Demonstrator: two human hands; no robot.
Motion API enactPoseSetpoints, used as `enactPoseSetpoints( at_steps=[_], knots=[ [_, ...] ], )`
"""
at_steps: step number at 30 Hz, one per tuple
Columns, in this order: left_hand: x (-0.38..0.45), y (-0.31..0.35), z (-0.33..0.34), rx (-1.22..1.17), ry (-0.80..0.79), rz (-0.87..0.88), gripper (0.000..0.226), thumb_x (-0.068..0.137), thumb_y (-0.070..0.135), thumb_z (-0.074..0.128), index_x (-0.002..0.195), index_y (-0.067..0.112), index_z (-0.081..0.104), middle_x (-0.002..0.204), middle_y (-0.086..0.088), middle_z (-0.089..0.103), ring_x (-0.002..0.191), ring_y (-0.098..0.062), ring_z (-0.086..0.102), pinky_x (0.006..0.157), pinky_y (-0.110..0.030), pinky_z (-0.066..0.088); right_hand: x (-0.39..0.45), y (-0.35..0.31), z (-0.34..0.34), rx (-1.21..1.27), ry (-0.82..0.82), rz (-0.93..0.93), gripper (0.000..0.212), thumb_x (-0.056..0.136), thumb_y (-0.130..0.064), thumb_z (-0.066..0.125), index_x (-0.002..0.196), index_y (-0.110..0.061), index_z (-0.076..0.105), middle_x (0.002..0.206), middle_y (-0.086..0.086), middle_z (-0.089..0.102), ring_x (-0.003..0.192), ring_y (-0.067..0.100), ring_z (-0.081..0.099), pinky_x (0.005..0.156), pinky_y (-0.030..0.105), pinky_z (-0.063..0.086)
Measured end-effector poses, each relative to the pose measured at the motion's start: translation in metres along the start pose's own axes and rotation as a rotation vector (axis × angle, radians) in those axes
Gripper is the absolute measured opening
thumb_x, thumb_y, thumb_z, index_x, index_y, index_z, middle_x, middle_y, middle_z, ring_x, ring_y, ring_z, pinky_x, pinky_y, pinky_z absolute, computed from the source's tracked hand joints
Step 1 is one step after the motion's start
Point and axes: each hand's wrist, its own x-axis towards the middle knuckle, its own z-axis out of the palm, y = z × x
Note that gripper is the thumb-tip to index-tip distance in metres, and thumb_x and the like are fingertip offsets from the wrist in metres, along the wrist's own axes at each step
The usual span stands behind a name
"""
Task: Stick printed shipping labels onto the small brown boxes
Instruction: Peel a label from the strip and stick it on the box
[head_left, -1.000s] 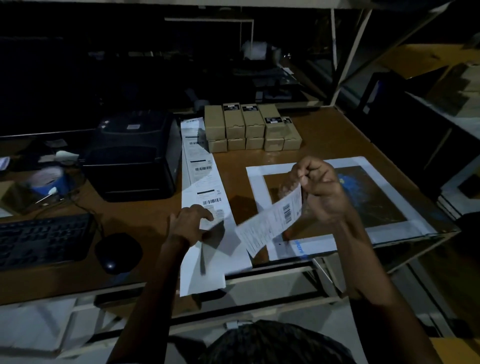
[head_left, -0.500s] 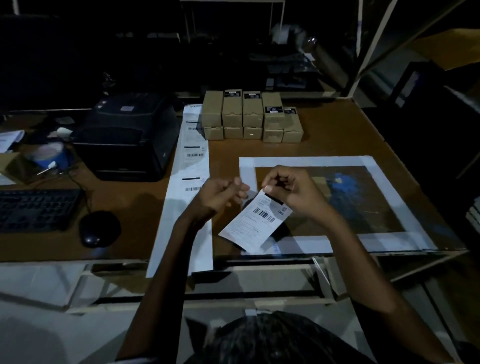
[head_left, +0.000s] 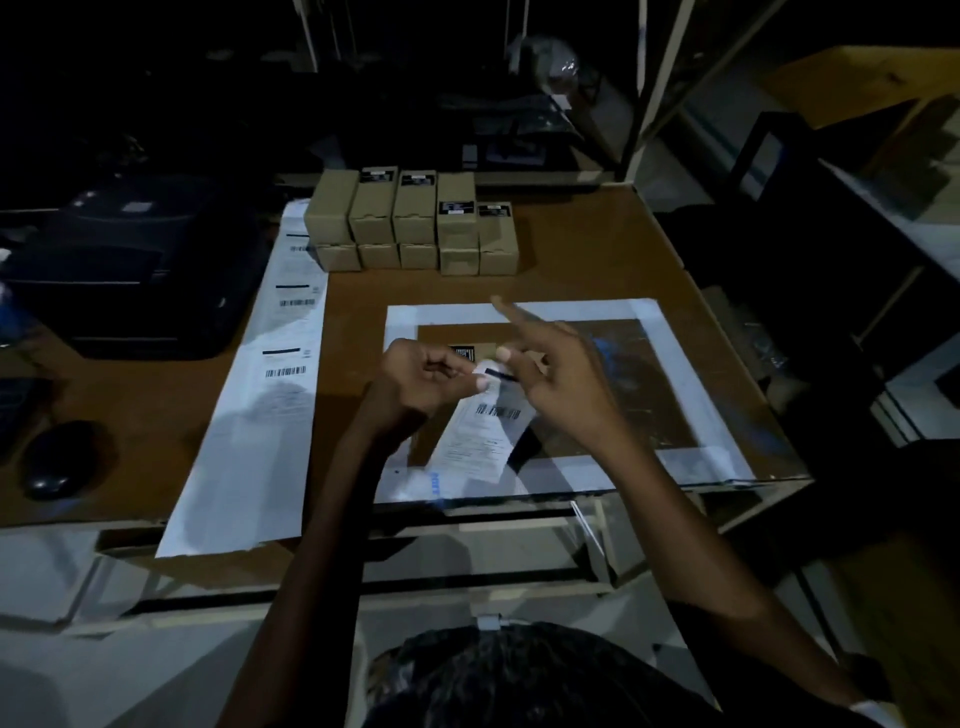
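Fingers (head_left: 480, 383) of both hands pinching one label (head_left: 480, 436), ten stacked boxes (head_left: 413, 223)

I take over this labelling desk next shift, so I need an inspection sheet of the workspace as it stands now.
Surface: brown wooden desk with a white-bordered rectangular mat.
Job's things: small brown cardboard boxes in a stacked row at the back; one more brown box under the hands; long white strip of printed labels hanging over the front edge; single white barcode label held up.
Clutter: black label printer, black mouse.
Grippers: left hand and right hand both pinch the label's top edge.
Cables: nothing seen.
Surroundings: dim; metal shelving behind.
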Motion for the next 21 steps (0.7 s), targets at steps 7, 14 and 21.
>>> enactPoseSetpoints(
  at_steps=[7, 14, 21],
  knots=[
    [0.015, 0.013, 0.014, -0.093, 0.117, 0.002, 0.018, 0.076, 0.009, 0.084, 0.087, -0.003, 0.075, 0.084, -0.016, 0.075, 0.076, -0.032, 0.071, 0.068, -0.038, 0.058, -0.005, 0.024, -0.025, 0.343, 0.439, 0.376, 0.049, 0.099, -0.019, 0.063, 0.146, -0.018, 0.051, 0.111, -0.017, 0.067, 0.096, -0.012, 0.060, 0.084, 0.011, 0.049],
    [0.045, 0.011, 0.013, -0.252, 0.261, -0.027, 0.009, 0.080, 0.010, 0.081, 0.084, 0.010, 0.073, 0.082, -0.006, 0.076, 0.075, -0.025, 0.069, 0.067, -0.040, 0.052, -0.039, 0.029, -0.001, 0.828, -0.070, 0.818, 0.040, 0.082, -0.053, 0.065, 0.110, -0.024, 0.070, 0.105, -0.003, 0.077, 0.102, 0.019, 0.072, 0.089, 0.040, 0.057],
    [0.079, -0.002, -0.002, -0.128, 0.183, -0.060, 0.027, 0.087, 0.029, 0.076, 0.086, 0.002, 0.073, 0.079, -0.011, 0.076, 0.058, -0.017, 0.065, 0.052, -0.027, 0.048, -0.031, 0.027, 0.032, 0.794, 0.076, 0.788, 0.032, 0.091, -0.029, 0.073, 0.116, -0.010, 0.071, 0.105, 0.004, 0.078, 0.099, 0.027, 0.074, 0.077, 0.033, 0.058]
  ],
)
